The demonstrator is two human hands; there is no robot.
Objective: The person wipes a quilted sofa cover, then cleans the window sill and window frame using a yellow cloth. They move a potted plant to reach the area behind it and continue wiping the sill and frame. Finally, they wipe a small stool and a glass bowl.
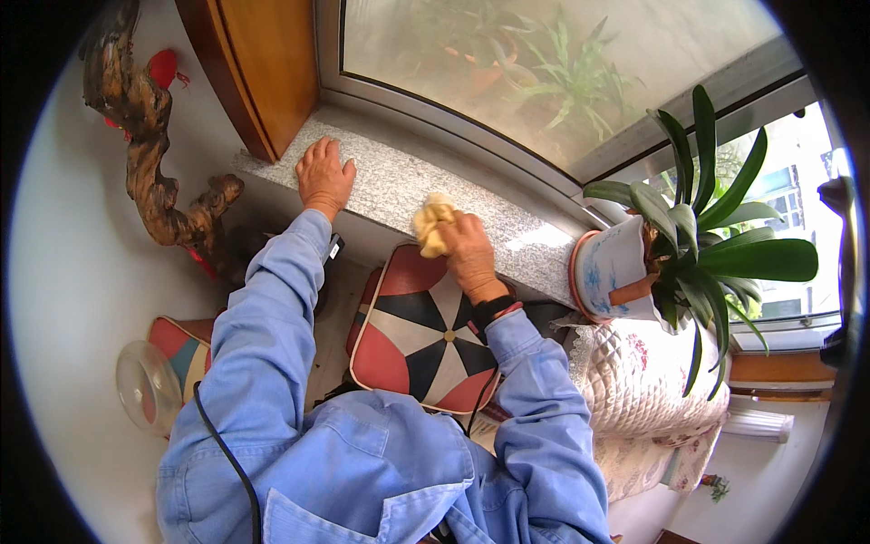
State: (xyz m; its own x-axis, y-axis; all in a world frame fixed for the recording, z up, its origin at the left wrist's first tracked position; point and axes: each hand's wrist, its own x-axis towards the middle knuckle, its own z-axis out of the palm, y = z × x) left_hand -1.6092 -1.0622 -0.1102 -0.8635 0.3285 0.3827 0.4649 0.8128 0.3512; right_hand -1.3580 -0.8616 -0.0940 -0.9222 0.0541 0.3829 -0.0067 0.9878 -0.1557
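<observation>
My right hand (469,255) grips a crumpled yellow cloth (432,224) at the front edge of a speckled granite windowsill (387,170). Part of the cloth is hidden under the fingers. Farther left, my left hand (325,175) lies palm down on the stone, holding nothing, with the thumb spread from the fingers. It rests close to the wooden window casing (289,81). At the sill's right end stands a white and blue flowerpot (605,268) on a reddish saucer, bearing a plant with long dark green leaves (727,262).
Below the sill is a patchwork padded stool (435,326). A gnarled wooden branch (153,170) with red ornaments rises at the left, above a clear round bowl (146,387). Quilted covers (646,381) drape something at the right. A framed window (476,68) borders the sill's back.
</observation>
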